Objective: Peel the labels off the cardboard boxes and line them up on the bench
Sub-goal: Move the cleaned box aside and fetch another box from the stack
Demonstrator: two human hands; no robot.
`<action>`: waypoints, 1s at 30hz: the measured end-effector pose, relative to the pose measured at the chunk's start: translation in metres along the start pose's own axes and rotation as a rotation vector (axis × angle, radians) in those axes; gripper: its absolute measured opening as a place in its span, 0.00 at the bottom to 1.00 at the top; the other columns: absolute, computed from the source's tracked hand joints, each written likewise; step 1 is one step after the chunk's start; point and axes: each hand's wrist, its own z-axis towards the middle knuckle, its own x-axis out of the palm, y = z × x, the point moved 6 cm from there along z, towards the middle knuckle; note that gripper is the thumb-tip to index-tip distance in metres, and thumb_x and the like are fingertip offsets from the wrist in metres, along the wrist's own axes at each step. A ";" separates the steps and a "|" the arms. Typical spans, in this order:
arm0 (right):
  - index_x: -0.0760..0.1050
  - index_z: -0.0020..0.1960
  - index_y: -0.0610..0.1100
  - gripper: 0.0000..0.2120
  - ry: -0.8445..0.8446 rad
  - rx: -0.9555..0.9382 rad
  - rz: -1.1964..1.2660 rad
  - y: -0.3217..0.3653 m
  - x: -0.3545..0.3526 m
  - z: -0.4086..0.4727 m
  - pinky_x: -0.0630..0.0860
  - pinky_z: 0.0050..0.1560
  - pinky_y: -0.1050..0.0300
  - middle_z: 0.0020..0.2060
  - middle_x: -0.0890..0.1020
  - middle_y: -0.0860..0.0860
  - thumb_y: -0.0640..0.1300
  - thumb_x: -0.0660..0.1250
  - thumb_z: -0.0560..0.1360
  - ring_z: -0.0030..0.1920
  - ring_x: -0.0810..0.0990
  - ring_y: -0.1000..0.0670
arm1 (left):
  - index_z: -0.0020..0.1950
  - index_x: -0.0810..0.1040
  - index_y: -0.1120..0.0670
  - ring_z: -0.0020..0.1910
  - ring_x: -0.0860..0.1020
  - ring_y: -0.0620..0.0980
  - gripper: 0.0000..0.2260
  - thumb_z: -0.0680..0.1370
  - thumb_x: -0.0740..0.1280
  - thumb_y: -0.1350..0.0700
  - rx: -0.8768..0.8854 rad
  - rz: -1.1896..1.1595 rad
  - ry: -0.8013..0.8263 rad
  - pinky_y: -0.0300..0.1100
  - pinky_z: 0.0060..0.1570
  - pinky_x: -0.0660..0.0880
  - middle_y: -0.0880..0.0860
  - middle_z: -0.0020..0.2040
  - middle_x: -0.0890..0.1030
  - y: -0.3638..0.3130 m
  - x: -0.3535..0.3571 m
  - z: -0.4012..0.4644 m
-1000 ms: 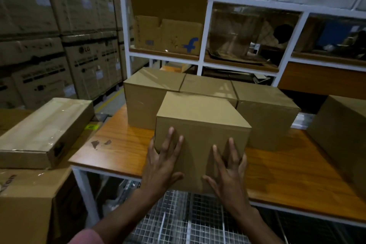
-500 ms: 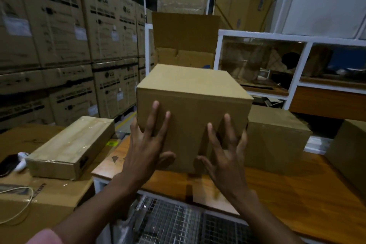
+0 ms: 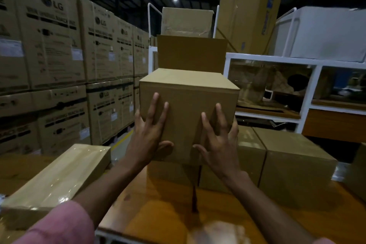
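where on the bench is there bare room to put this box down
Free: the near strip of the bench, between its front edge and the row of boxes. Crowded: behind that row, and off the left edge, where a flat wrapped box lies. The held box sits between left hand and right hand.

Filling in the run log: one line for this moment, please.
stage: lifting | left hand and right hand: pressed on cardboard box | box: above bench | visible faces: no label

Matt cardboard box (image 3: 190, 105); glossy wooden bench (image 3: 170, 210); flat carton (image 3: 59, 176) seemingly wrapped in shiny film.
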 end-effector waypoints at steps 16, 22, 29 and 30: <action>0.51 0.82 0.55 0.53 0.036 0.131 -0.117 -0.023 0.135 0.103 0.56 0.72 0.26 0.83 0.40 0.48 0.56 0.80 0.68 0.79 0.48 0.26 | 0.84 0.44 0.51 0.74 0.56 0.78 0.59 0.66 0.79 0.39 0.066 -0.026 0.047 0.73 0.68 0.65 0.55 0.83 0.38 0.108 0.116 0.103; 0.51 0.82 0.55 0.53 0.030 0.123 -0.107 -0.045 0.149 0.115 0.57 0.72 0.27 0.83 0.41 0.47 0.55 0.80 0.68 0.79 0.47 0.27 | 0.84 0.53 0.54 0.74 0.52 0.69 0.57 0.63 0.81 0.40 0.091 -0.002 -0.050 0.71 0.67 0.65 0.58 0.83 0.46 0.106 0.132 0.115; 0.53 0.83 0.52 0.50 -0.012 0.092 -0.110 -0.055 0.161 0.119 0.50 0.76 0.28 0.83 0.43 0.44 0.57 0.78 0.69 0.80 0.45 0.30 | 0.84 0.45 0.50 0.77 0.50 0.76 0.56 0.68 0.77 0.37 0.088 0.024 -0.007 0.69 0.74 0.59 0.56 0.84 0.39 0.113 0.154 0.122; 0.53 0.83 0.53 0.50 -0.003 0.098 -0.106 -0.057 0.164 0.118 0.51 0.76 0.27 0.83 0.43 0.44 0.57 0.78 0.70 0.80 0.44 0.29 | 0.84 0.44 0.50 0.77 0.49 0.76 0.56 0.69 0.76 0.36 0.092 0.034 -0.005 0.69 0.75 0.58 0.57 0.84 0.40 0.114 0.156 0.122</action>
